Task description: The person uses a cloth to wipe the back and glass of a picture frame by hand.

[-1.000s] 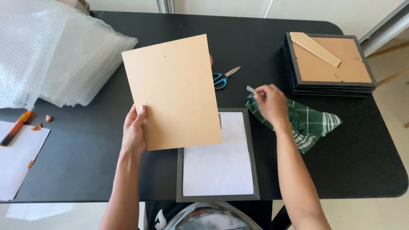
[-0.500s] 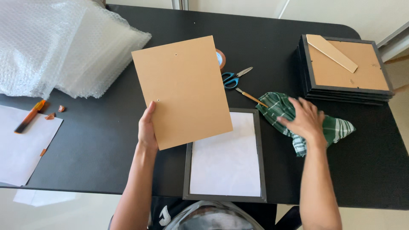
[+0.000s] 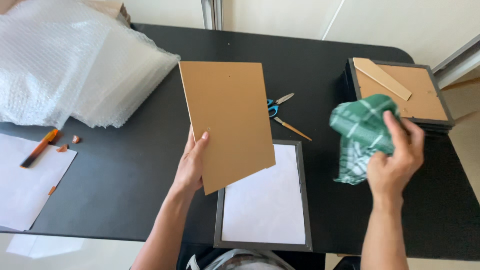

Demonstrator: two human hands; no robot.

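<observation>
Cloth (image 3: 362, 135), green checked, now lifted off the counter (image 3: 125, 175) and bunched in the right hand (image 3: 395, 162), fingers clenched around it, right of the picture frame (image 3: 263, 197). Brown backing board (image 3: 227, 122) gripped as before by the left hand (image 3: 192, 165), tilted above the frame's upper left; probably wiping comes next.

Board (image 3: 227, 120) above frame (image 3: 263, 196) on table (image 3: 125, 175); scissors (image 3: 277, 102) behind; cloth (image 3: 362, 132) R; bubble wrap (image 3: 70, 65) far L
</observation>
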